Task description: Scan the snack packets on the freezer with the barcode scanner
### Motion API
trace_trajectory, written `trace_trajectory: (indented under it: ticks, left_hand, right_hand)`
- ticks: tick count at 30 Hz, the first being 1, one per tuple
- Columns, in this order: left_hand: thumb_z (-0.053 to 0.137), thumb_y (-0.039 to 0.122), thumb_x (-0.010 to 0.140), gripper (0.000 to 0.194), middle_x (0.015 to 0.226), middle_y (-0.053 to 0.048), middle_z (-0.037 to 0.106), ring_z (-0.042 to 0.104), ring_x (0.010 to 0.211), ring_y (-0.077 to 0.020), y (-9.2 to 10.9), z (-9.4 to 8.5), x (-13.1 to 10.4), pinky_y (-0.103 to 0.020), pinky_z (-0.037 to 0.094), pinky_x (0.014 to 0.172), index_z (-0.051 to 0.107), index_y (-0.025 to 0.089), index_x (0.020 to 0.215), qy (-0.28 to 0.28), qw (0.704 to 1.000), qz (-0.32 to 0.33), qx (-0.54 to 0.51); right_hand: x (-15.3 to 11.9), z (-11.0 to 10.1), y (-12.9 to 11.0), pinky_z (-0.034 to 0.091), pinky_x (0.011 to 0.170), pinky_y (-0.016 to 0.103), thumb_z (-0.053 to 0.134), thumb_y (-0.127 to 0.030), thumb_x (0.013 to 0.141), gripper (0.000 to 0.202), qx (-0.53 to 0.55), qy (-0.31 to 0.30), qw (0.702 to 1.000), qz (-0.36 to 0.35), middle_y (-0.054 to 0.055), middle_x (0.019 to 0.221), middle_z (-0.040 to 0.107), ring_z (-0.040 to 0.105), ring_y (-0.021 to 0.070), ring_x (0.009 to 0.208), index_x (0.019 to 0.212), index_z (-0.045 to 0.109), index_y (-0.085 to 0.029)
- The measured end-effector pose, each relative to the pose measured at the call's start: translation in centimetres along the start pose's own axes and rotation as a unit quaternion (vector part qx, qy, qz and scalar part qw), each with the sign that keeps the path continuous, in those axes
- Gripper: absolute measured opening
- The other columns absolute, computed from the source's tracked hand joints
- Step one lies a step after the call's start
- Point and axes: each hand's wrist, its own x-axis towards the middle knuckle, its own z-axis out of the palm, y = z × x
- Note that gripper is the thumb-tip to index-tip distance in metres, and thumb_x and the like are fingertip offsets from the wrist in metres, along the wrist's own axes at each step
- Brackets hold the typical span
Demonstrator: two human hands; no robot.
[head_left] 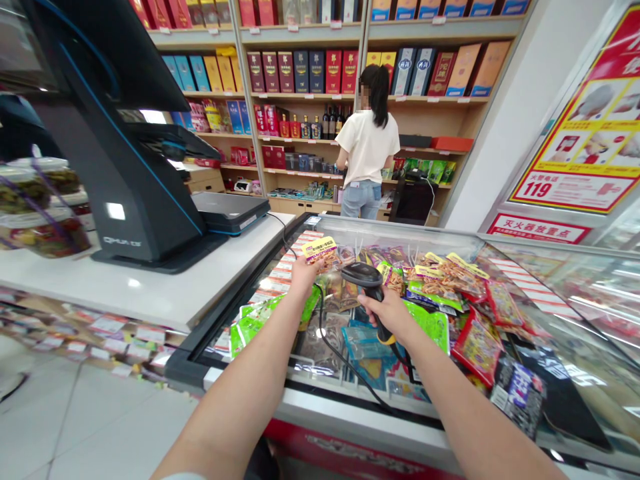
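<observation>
Between the fingers of my left hand (304,275) is a small snack bag (321,251) with a yellow top, raised over the glass-topped freezer (430,235). My right hand (387,308) is wrapped round the handle of a black barcode scanner (364,275), whose head faces left toward the bag. A black cable hangs below both hands. Right of the scanner lies a pile of yellow-topped snack bags (450,273) and red snack bags (479,347). Green packets (257,323) lie on the glass under my left forearm.
A white counter (165,297) on the left bears a dark register (135,167) and plastic tubs (50,207). Behind the freezer a person (369,147) faces shelves of boxes (300,72). A dark flat board (560,393) lies at the right.
</observation>
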Motion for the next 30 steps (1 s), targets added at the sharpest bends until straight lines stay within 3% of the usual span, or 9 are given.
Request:
trace_trajectory:
  ticks: [5,11,21,25,30]
  left_hand:
    - [0.085,0.028,0.042,0.053,0.089,-0.009,0.075,0.07,0.085,-0.0268,-0.5,0.1,0.5,-0.044,0.053,0.086,0.07,0.014,0.091,0.008,1.0,-0.006,0.002]
    - [0.085,0.028,0.045,0.05,0.091,-0.009,0.075,0.069,0.089,-0.0271,0.3,-0.1,-0.3,-0.042,0.053,0.086,0.071,0.014,0.091,-0.012,1.0,-0.006,0.009]
    - [0.084,0.024,0.043,0.046,0.086,-0.009,0.075,0.069,0.088,-0.0277,0.2,-0.2,0.1,-0.043,0.053,0.086,0.07,0.013,0.086,0.009,1.0,-0.009,0.019]
    - [0.083,0.022,0.042,0.044,0.084,-0.007,0.075,0.07,0.086,-0.0276,0.1,0.6,-0.1,-0.043,0.053,0.085,0.07,0.014,0.084,0.024,1.0,-0.018,0.005]
    - [0.083,0.021,0.044,0.044,0.087,-0.008,0.075,0.07,0.086,-0.0269,1.5,2.9,-1.6,-0.041,0.054,0.082,0.07,0.014,0.086,-0.026,0.999,-0.021,-0.017]
  right_hand:
    - [0.3,0.1,0.6,0.039,0.033,0.022,0.068,-0.039,0.065,0.025,-0.005,0.009,1.0,-0.002,-0.008,0.044,0.052,0.047,0.0099,0.033,0.075,0.054,-0.02]
    - [0.3,-0.1,0.9,0.04,0.034,0.021,0.068,-0.038,0.067,0.024,-0.006,0.004,1.0,-0.007,-0.009,0.044,0.052,0.047,0.0097,0.034,0.076,0.054,-0.02]
    - [0.0,-0.1,0.0,0.04,0.033,0.022,0.071,-0.037,0.064,0.027,0.005,0.008,1.0,0.008,-0.008,0.043,0.052,0.048,0.0103,0.033,0.074,0.052,-0.021]
    - [-0.2,-0.4,-0.7,0.04,0.035,0.022,0.068,-0.038,0.067,0.026,0.02,0.001,1.0,-0.006,-0.009,0.045,0.052,0.046,0.0087,0.034,0.075,0.052,-0.02]
    - [-0.3,-1.7,-2.1,0.04,0.036,0.022,0.069,-0.039,0.065,0.028,0.036,0.026,0.999,-0.009,-0.01,0.044,0.052,0.046,0.009,0.034,0.075,0.05,-0.021]
